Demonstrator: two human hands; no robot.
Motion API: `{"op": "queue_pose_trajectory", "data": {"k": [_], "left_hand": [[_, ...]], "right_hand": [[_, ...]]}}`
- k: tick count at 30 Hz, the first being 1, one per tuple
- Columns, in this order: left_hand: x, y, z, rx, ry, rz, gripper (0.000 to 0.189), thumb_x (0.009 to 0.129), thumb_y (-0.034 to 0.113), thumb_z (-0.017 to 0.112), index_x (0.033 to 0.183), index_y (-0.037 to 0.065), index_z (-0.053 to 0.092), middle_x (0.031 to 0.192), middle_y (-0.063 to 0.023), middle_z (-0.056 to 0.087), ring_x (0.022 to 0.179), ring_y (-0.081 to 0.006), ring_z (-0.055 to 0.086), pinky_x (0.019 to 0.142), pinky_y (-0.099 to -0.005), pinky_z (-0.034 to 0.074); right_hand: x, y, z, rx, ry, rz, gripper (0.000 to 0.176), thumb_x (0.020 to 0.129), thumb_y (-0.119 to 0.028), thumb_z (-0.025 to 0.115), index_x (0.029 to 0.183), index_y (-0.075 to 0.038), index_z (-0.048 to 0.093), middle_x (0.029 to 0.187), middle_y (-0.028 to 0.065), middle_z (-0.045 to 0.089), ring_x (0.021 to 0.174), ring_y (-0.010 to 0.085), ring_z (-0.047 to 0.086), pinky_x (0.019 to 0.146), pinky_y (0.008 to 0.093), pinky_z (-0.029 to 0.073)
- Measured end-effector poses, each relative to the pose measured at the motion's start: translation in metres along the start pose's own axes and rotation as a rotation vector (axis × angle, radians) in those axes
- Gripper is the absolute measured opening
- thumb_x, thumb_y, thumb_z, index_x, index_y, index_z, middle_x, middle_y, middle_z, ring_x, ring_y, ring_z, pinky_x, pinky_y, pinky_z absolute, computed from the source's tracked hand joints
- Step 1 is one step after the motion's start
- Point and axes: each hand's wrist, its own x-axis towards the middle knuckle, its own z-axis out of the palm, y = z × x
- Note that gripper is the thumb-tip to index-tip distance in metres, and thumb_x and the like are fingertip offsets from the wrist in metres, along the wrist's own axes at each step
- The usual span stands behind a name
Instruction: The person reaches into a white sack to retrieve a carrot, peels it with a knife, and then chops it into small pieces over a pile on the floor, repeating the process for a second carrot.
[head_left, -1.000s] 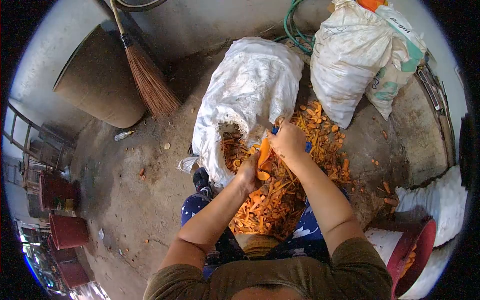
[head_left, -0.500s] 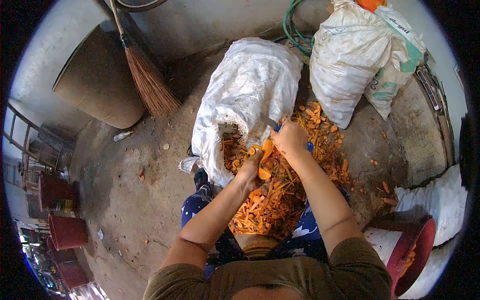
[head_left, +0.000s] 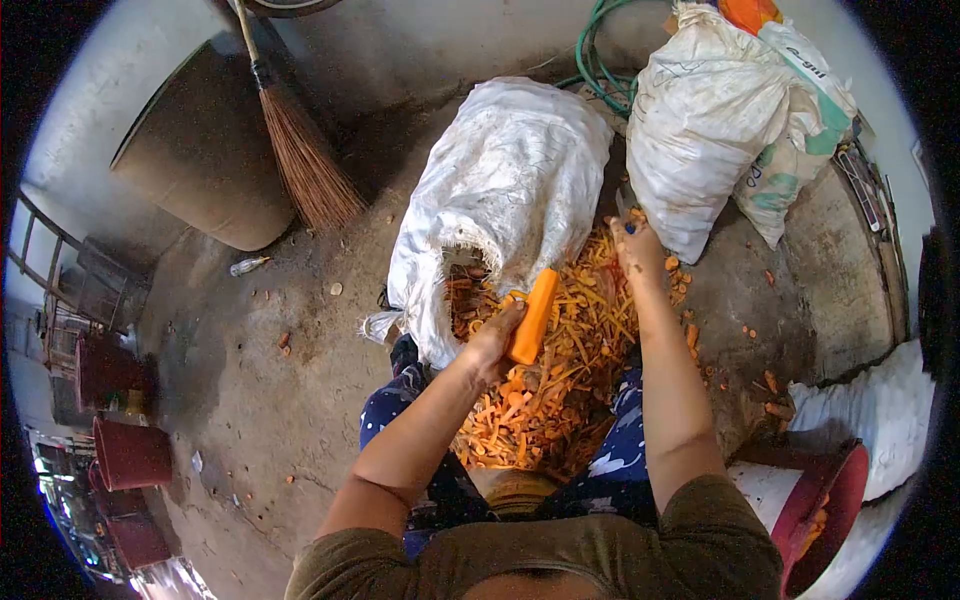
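Note:
My left hand is closed around the lower part of a thick, peeled carrot, bright orange with flat cut sides, tilted up and to the right. Out to the right, my right hand grips a knife; a bit of blue handle shows, and the blade points away from me. Below both hands lies a heap of orange peelings and cut pieces, spread between my legs. Left of the carrot, the frayed mouth of a white woven sack gapes, with brownish-orange roots visible inside.
Filled white sacks stand against the back wall, near a green hose. A broom leans by a large brown drum at upper left. Red buckets line the left side. A red container holding orange pieces lies tipped at lower right.
My right hand and the knife have moved away from the carrot, to the right and slightly farther out. The carrot in my left hand now shows its long flat side.

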Motion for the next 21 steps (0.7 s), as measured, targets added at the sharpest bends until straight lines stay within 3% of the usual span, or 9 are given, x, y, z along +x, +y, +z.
{"op": "queue_pose_trajectory", "data": {"k": [2,4,7,10,11,12,16,18,21], "left_hand": [[-0.009,0.002,0.005,-0.009,-0.012,0.078,0.035,0.089,0.030,0.044,0.113,0.004,0.042,0.091,-0.0074,0.054,0.078,-0.0175,0.054,0.064,-0.0296,0.048],[-0.016,0.005,0.004,-0.050,-0.176,0.164,0.036,0.086,0.029,0.049,0.112,0.005,0.045,0.095,-0.0062,0.054,0.083,-0.0163,0.053,0.072,-0.0282,0.045],[-0.026,0.006,0.002,-0.011,-0.316,0.241,0.041,0.084,0.028,0.049,0.116,0.003,0.043,0.103,-0.0091,0.054,0.090,-0.0183,0.053,0.079,-0.0292,0.043],[-0.042,-0.003,0.019,0.080,-0.322,0.259,0.040,0.083,0.025,0.050,0.114,0.001,0.045,0.103,-0.0102,0.054,0.090,-0.0185,0.053,0.079,-0.0293,0.043],[-0.053,-0.009,0.031,0.114,-0.359,0.259,0.040,0.082,0.024,0.050,0.114,0.000,0.045,0.103,-0.0108,0.054,0.090,-0.0188,0.054,0.080,-0.0288,0.043],[-0.055,-0.017,0.035,0.162,-0.399,0.194,0.037,0.085,0.023,0.050,0.116,0.003,0.043,0.102,-0.0074,0.054,0.091,-0.0168,0.053,0.071,-0.0290,0.047],[-0.103,-0.058,0.072,0.110,-0.523,-0.035,0.048,0.088,0.037,0.043,0.127,0.011,0.035,0.118,-0.0077,0.047,0.096,-0.0202,0.053,0.071,-0.0355,0.048],[-0.136,-0.060,0.080,0.569,-0.290,0.146,0.048,0.088,0.037,0.042,0.128,0.010,0.035,0.121,-0.0093,0.046,0.098,-0.0218,0.053,0.076,-0.0361,0.046],[-0.144,-0.054,0.056,0.689,-0.387,0.133,0.045,0.090,0.039,0.037,0.125,0.011,0.041,0.118,-0.0089,0.049,0.108,-0.0210,0.047,0.085,-0.0388,0.043]], "right_hand": [[-0.037,-0.023,-0.031,-0.124,-0.075,-0.032,0.052,0.073,-0.042,0.060,0.090,0.007,0.056,0.080,0.0197,0.060,0.070,0.0252,0.058,0.061,0.0350,0.045],[-0.068,-0.017,-0.047,1.185,-0.771,-0.160,0.048,0.073,-0.040,0.061,0.097,0.002,0.055,0.083,0.0126,0.060,0.059,0.0106,0.049,0.052,0.0245,0.041],[-0.098,-0.050,-0.075,0.735,-1.035,0.048,0.047,0.072,-0.033,0.064,0.105,-0.002,0.051,0.082,0.0063,0.057,0.053,0.0032,0.039,0.047,0.0172,0.033],[-0.143,-0.058,-0.097,0.954,-1.004,0.005,0.043,0.074,-0.026,0.064,0.107,-0.004,0.050,0.072,0.0016,0.052,0.048,0.0051,0.039,0.043,0.0186,0.032],[-0.164,-0.057,-0.104,1.057,-0.834,0.024,0.034,0.076,-0.021,0.062,0.104,-0.004,0.052,0.068,0.0000,0.050,0.046,0.0057,0.039,0.041,0.0184,0.031],[-0.176,-0.047,-0.114,1.053,-0.830,0.019,0.034,0.076,-0.021,0.062,0.104,-0.004,0.052,0.068,0.0000,0.050,0.046,0.0057,0.039,0.041,0.0184,0.031],[-0.195,0.050,-0.172,1.291,-0.989,0.229,0.026,0.081,-0.023,0.055,0.099,-0.004,0.054,0.072,0.0029,0.055,0.046,0.0081,0.044,0.041,0.0229,0.036],[-0.220,0.087,-0.221,1.011,-0.377,0.408,0.037,0.086,-0.033,0.047,0.107,-0.003,0.048,0.078,0.0038,0.051,0.045,0.0063,0.040,0.038,0.0209,0.036],[-0.220,0.223,-0.330,1.014,-0.130,0.328,0.040,0.086,-0.037,0.047,0.110,-0.004,0.046,0.083,0.0039,0.051,0.046,0.0101,0.042,0.038,0.0187,0.035]]}}
